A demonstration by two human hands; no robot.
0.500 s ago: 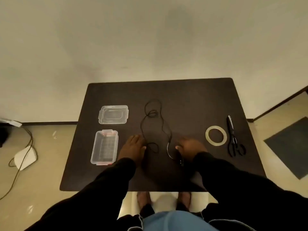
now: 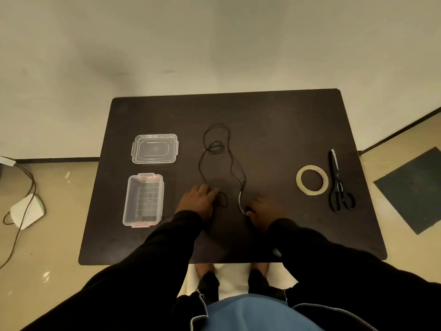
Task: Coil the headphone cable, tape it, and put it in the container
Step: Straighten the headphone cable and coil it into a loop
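1. Container (image 2: 143,199) sits open left of the cable, lid (image 2: 154,148) off just behind it.
2. Left hand (image 2: 199,202) lies flat on the table (image 2: 274,120) with fingers fairly straight, fingertips touching the cable's near left end.
3. Headphone cable (image 2: 216,149) sprawls loose mid-table. Thin, light and floppy, so it'll tangle easily; I'd pinch one end and wind from there.
4. Right hand (image 2: 263,212) is at the cable's near right end by the pale stretch. Fingers look curled, maybe pinching it, but honestly can't tell.
5. Tape roll (image 2: 312,179) and scissors (image 2: 338,185) are well right of the cable, untouched.
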